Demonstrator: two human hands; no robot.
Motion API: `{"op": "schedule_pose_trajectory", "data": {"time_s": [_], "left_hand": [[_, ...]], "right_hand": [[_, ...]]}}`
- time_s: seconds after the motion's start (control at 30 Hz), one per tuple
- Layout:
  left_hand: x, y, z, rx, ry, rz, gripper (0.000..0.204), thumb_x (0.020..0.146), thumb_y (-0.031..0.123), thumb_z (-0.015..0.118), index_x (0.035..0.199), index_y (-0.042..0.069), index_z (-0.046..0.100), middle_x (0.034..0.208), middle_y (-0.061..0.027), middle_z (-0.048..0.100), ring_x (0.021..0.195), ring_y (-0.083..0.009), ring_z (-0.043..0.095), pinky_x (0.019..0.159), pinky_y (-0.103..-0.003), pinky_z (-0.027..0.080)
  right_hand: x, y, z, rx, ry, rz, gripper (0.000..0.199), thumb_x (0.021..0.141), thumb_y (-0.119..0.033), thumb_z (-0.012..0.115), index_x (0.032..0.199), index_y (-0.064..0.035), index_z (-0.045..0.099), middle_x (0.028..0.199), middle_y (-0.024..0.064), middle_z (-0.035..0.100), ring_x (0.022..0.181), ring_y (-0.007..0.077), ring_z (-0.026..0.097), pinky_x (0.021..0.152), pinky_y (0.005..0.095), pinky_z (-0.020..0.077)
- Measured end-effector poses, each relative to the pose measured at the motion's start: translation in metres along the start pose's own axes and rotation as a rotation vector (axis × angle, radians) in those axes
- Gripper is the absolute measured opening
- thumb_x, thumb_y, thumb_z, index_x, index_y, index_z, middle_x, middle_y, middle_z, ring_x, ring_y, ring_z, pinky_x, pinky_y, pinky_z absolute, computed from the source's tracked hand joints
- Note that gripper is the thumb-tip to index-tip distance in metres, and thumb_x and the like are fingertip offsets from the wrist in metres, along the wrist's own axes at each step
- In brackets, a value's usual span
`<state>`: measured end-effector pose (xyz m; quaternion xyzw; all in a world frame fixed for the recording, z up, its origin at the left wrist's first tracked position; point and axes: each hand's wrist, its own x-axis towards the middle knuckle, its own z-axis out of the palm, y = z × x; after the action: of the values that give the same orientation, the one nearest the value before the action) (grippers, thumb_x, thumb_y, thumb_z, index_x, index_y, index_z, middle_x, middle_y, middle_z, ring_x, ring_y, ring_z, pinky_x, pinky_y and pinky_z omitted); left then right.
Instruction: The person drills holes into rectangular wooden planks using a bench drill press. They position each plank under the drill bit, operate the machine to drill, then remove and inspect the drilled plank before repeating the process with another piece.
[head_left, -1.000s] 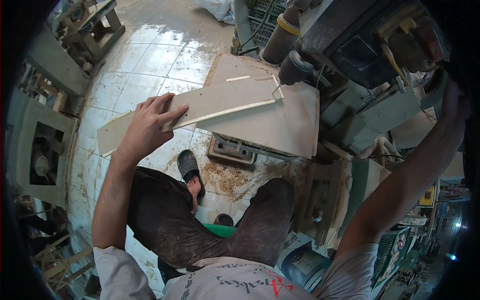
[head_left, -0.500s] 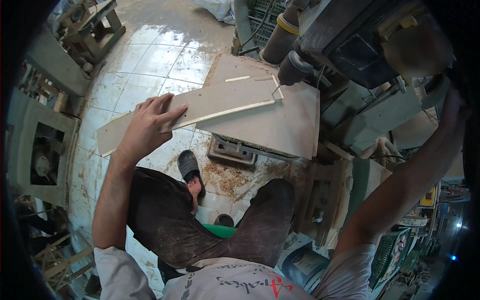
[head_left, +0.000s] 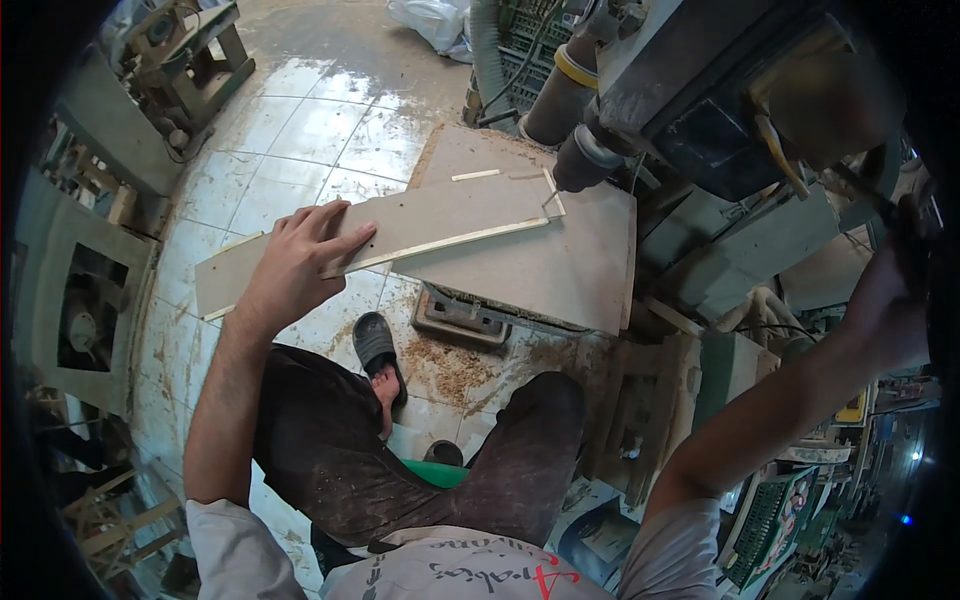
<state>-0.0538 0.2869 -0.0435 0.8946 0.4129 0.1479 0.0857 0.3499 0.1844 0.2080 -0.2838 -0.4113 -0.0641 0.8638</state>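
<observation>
My left hand (head_left: pixel 300 250) holds a long, thin wooden board (head_left: pixel 440 217) by its left part, fingers spread over the top face and the thumb side hidden. Narrow pale strips edge the board, and small dark holes dot its face. Its right end rests on a flat worktable (head_left: pixel 540 268) under a drill press (head_left: pixel 690 90). The thin bit (head_left: pixel 549 203) below the dark chuck (head_left: pixel 585 162) stands at that end, beside the corner strips. At the far right, my right hand (head_left: pixel 900 285) is closed around the machine's dark lever (head_left: pixel 862 187); its fingers are partly lost in shadow.
Sawdust (head_left: pixel 450 372) lies on the tiled floor (head_left: pixel 300 130) below the worktable. Other machines (head_left: pixel 85 290) line the left side. A green crate (head_left: pixel 770 520) and a blue bucket (head_left: pixel 605 540) stand at the lower right. A plastic bag (head_left: pixel 430 25) lies at the back.
My right hand has come down toward me, and the lever has swung into view with it. The chuck appears slightly lower over the board. My left hand keeps its place on the board.
</observation>
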Motion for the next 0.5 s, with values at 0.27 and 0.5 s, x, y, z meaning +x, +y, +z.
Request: {"op": "schedule_pose_trajectory", "data": {"time_s": [0.27, 0.5], "left_hand": [[0.002, 0.0, 0.0, -0.005, -0.008, 0.01, 0.073, 0.06, 0.003, 0.073, 0.127, 0.029, 0.059, 0.134, -0.0099, 0.048, 0.12, -0.0288, 0.048, 0.102, -0.042, 0.037], [0.002, 0.002, -0.001, -0.005, 0.008, -0.002, 0.07, 0.059, 0.0, 0.071, 0.123, 0.026, 0.062, 0.133, -0.011, 0.049, 0.119, -0.0297, 0.049, 0.102, -0.042, 0.039]], "right_hand": [[-0.055, -0.018, -0.083, 0.294, -0.275, 0.211, 0.029, 0.084, -0.018, 0.04, 0.088, 0.0013, 0.061, 0.094, 0.0169, 0.062, 0.112, 0.041, 0.054, 0.112, 0.0608, 0.0254], [-0.101, -0.006, -0.099, 0.351, -0.211, 0.216, 0.029, 0.085, -0.02, 0.036, 0.076, -0.0038, 0.058, 0.095, 0.0147, 0.065, 0.12, 0.0414, 0.049, 0.114, 0.0605, 0.0207]]}}
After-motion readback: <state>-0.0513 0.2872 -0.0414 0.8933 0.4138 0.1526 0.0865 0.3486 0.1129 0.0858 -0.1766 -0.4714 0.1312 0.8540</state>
